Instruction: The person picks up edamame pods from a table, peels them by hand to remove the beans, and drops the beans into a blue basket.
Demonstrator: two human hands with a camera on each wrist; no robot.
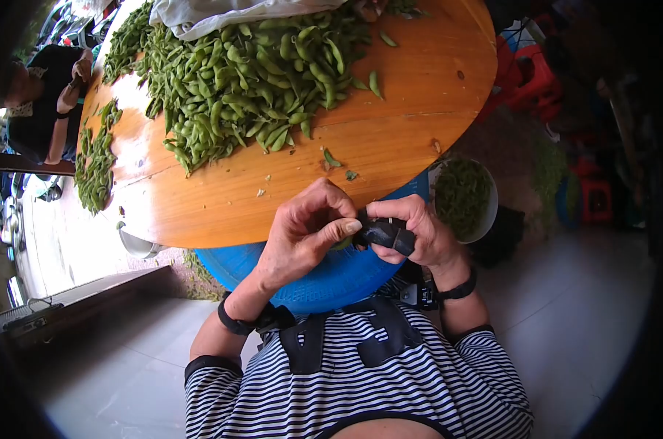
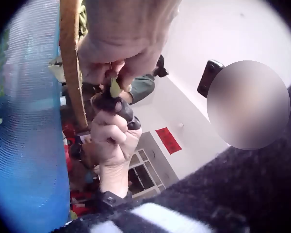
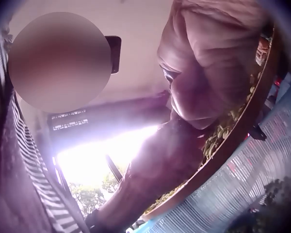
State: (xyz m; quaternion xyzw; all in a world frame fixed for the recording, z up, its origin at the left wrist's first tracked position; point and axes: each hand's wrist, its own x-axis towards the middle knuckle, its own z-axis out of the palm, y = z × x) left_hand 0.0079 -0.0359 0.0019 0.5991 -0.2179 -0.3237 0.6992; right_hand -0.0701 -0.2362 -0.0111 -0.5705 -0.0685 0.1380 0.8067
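Note:
Over the near table edge, my left hand (image 1: pixel 306 227) pinches a green soybean pod (image 2: pixel 115 87) between thumb and fingertips. Close beside it, my right hand (image 1: pixel 423 234) has its fingers curled round a small black tool (image 1: pixel 386 235); cannot tell its exact kind. In the left wrist view the pod lies right at the tool's upper end, with the right hand (image 2: pixel 114 136) gripping below. The right wrist view shows the back of the right hand (image 3: pixel 213 63), which hides the tool's working end. Beneath both hands sits a blue plastic basket (image 1: pixel 236 269).
A large heap of soybean pods (image 1: pixel 236 88) covers the wooden table (image 1: pixel 419 110), with a white cloth bag (image 1: pixel 214 16) on it. A bucket of green pods (image 1: pixel 463 197) stands right. Another person (image 1: pixel 50 102) sits left. Red stools (image 1: pixel 533 80) stand at the right.

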